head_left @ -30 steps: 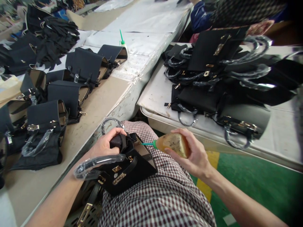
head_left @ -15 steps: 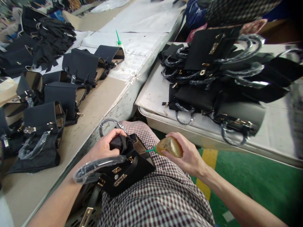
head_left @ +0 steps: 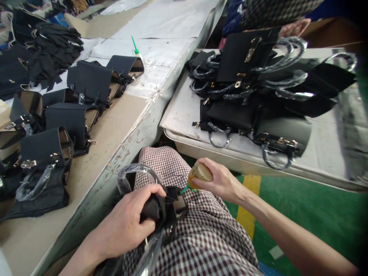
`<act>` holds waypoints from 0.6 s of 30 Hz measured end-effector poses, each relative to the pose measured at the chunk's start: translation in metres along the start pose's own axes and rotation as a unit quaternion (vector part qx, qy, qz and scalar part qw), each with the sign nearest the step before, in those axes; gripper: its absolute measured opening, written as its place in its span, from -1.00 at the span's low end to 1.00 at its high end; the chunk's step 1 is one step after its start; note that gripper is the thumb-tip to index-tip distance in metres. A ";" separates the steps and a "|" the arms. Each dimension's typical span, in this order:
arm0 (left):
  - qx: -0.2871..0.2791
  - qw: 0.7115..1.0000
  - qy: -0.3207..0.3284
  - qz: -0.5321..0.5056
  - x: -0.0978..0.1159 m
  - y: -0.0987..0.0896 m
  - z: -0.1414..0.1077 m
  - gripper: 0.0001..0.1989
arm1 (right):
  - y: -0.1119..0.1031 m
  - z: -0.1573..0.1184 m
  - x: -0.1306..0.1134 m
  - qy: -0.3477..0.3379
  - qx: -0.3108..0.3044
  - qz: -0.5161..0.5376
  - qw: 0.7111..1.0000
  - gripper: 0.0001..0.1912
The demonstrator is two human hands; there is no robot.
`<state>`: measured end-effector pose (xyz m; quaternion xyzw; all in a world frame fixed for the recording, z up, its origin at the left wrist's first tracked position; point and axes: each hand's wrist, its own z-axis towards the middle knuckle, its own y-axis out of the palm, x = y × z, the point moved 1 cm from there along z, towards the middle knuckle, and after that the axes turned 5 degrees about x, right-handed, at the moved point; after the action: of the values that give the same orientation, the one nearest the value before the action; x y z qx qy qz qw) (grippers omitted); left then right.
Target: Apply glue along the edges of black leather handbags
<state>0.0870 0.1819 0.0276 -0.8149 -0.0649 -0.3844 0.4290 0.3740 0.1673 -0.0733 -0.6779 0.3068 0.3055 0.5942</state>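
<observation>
Bag (head_left: 170, 217) clutched, 3 o'clock of left hand (head_left: 126, 221) | bottle (head_left: 199, 175) grasped, 9 o'clock of right hand (head_left: 220, 181) | bag black; bottle amber, green-nozzled

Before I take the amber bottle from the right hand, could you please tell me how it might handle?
The amber bottle would probably give when squeezed, as its wall looks like translucent plastic. Its rounded body might roll if laid down. Its slender green nozzle could bend if knocked.
</observation>
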 end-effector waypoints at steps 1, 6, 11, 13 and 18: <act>-0.006 1.000 0.015 0.005 0.001 0.003 -0.004 -0.35 | -0.002 0.002 0.001 0.014 -0.015 0.010 1.000 -0.68; 0.036 0.996 0.050 0.069 -0.003 -0.001 -0.019 -0.32 | -0.008 0.004 0.011 0.091 -0.043 0.141 0.985 -0.68; 0.192 0.952 0.101 0.215 -0.012 -0.026 -0.029 -0.49 | -0.009 0.000 0.021 0.163 0.022 0.357 0.919 -0.64; 0.224 0.930 0.147 0.252 -0.017 -0.027 -0.029 -0.53 | -0.008 -0.001 0.024 0.156 0.067 0.386 0.907 -0.68; 0.154 0.961 0.119 0.199 -0.034 -0.008 -0.016 -0.42 | -0.002 -0.001 0.028 0.147 0.099 0.323 0.930 -0.64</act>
<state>0.0509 0.1828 0.0150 -0.6838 0.0913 -0.3709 0.6217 0.3928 0.1654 -0.0934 -0.5176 0.6217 0.3454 0.4757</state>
